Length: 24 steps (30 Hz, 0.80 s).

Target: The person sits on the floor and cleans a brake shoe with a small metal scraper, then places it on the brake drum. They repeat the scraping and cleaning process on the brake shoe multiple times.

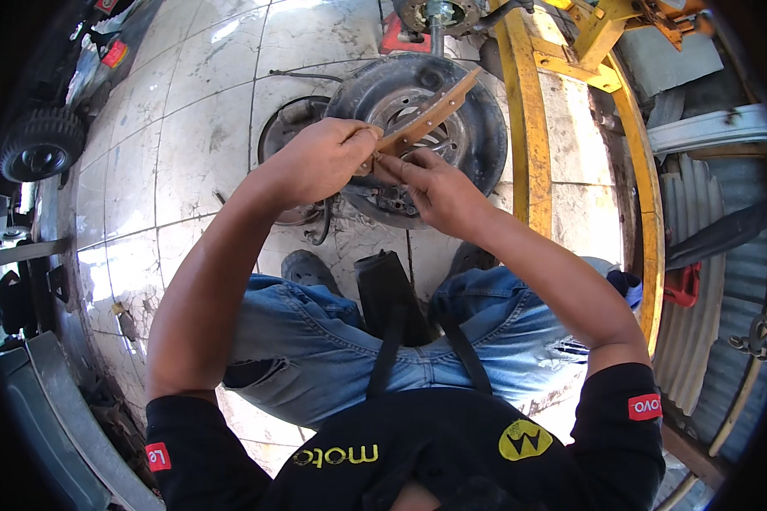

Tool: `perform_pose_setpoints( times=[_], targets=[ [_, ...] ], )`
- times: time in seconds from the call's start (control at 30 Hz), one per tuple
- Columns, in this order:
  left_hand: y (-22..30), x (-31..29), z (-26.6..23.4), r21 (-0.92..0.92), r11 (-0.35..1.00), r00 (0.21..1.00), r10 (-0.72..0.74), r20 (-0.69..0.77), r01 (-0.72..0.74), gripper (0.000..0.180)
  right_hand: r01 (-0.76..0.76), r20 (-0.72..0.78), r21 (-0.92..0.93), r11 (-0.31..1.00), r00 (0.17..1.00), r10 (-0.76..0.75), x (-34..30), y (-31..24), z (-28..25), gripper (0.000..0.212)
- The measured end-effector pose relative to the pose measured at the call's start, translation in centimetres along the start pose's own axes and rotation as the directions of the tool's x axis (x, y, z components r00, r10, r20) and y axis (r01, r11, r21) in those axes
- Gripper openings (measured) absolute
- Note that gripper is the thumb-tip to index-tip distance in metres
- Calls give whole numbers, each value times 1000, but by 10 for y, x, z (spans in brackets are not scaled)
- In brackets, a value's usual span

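Observation:
My left hand (322, 160) is closed, its thumb and fingers pinching the near end of a brake shoe (433, 117). This shoe is a curved brown strip with small rivets along it, and it points up and to the right. Just right of the left hand, my right hand (445, 196) has its fingertips closed at the shoe's lower edge. Whether a small part sits between those fingertips is hidden. Beneath the shoe lies a round black wheel rim (486, 140) on the floor. A dark round plate (273, 136) shows partly from under its left side.
A yellow metal frame (521, 111) stands to the right, near corrugated sheets (694, 281). A hub on an axle (437, 17) and a red jack-like object (403, 36) are at the far side. A small tyre (43, 145) is far left. A black bag (388, 294) hangs between my knees.

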<state>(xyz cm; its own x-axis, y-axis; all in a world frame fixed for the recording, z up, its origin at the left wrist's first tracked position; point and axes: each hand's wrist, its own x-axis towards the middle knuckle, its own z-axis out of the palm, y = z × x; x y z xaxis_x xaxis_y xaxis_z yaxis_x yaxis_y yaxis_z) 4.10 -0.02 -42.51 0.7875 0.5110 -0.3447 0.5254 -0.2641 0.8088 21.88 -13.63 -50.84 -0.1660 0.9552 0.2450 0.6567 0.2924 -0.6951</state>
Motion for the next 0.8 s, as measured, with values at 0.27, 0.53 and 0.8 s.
perform_pose_setpoints(
  times=[0.27, 0.53, 0.8],
  targets=[
    [1, -1, -1, -12, 1000, 1000, -4, 11, 4, 45, -83, 48, -38, 996, 995, 85, 1, 2, -1, 53],
    [1, -3, 0, -6, 1000, 1000, -13, -3, 13, 45, -13, 27, -42, 999, 1000, 15, -1, -7, 2, 53],
    [1, -3, -2, 5, 1000, 1000, -4, -4, 4, 47, -88, 88, 7, 996, 992, 87, -1, -9, 0, 60]
  ],
)
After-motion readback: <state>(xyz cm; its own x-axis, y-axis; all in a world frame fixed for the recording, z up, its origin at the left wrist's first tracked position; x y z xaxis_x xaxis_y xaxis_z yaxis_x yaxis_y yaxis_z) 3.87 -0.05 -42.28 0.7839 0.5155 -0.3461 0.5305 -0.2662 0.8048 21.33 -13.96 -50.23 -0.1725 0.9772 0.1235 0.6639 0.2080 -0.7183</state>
